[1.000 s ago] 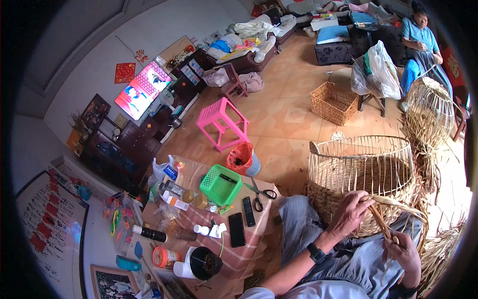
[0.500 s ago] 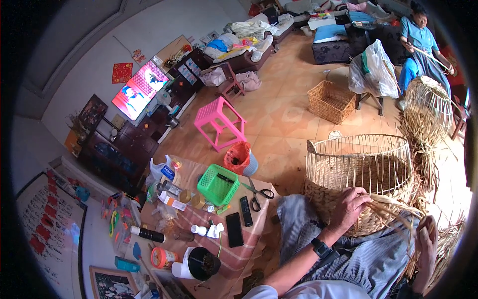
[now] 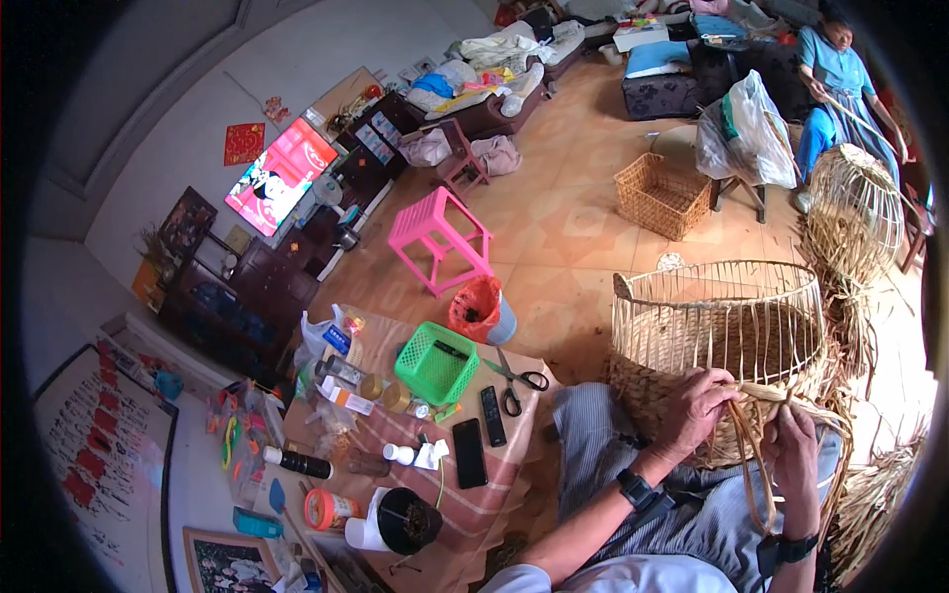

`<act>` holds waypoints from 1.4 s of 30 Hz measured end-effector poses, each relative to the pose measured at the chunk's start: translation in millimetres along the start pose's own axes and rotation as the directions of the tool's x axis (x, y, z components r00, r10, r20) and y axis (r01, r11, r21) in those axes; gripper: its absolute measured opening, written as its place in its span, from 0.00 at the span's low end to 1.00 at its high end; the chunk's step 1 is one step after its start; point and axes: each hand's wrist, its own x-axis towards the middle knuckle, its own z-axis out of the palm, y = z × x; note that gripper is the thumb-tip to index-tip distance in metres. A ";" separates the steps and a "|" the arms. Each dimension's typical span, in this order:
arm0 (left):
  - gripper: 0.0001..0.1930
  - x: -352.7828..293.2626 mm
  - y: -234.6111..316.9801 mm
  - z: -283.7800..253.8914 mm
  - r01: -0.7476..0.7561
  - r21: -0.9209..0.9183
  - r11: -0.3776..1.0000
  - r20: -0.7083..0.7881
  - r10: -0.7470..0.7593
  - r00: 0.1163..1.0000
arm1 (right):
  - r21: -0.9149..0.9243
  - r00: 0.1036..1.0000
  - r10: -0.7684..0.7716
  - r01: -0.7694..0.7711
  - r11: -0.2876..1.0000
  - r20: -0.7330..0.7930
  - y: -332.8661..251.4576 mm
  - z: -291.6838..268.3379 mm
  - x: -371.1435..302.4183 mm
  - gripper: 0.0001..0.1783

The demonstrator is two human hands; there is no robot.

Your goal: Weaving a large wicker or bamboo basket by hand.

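A half-woven straw basket (image 3: 643,395) rests against my lap, its woven wall below and bare upright stakes above. At the near side of its weave, my left hand (image 3: 700,407) pinches a straw strand (image 3: 759,391). My right hand (image 3: 794,445) is a little to the right, its fingers closed on the same strand band. Between both hands a thin brown loop of straw (image 3: 753,465) hangs down over my striped trousers. The lower part of the basket is hidden behind my hands and lap.
Left of me a table (image 3: 395,455) carries scissors (image 3: 514,381), a phone (image 3: 470,455), a remote, a green basket (image 3: 435,366) and jars. Loose straw (image 3: 880,504) lies at right. Beyond are a pink stool (image 3: 435,237), a bin (image 3: 479,308), a wicker basket (image 3: 662,196) and another person (image 3: 840,89).
My right hand has come up and left from the right side to the basket's weave, and now grips straw beside my left hand. A straw loop now hangs between them.
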 end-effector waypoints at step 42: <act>0.19 -8.3 -2.9 -1.0 -0.195 0.194 0.961 0.023 0.194 0.981 | -0.548 0.989 -0.133 0.151 0.823 0.073 14.4 25.5 6.1 0.07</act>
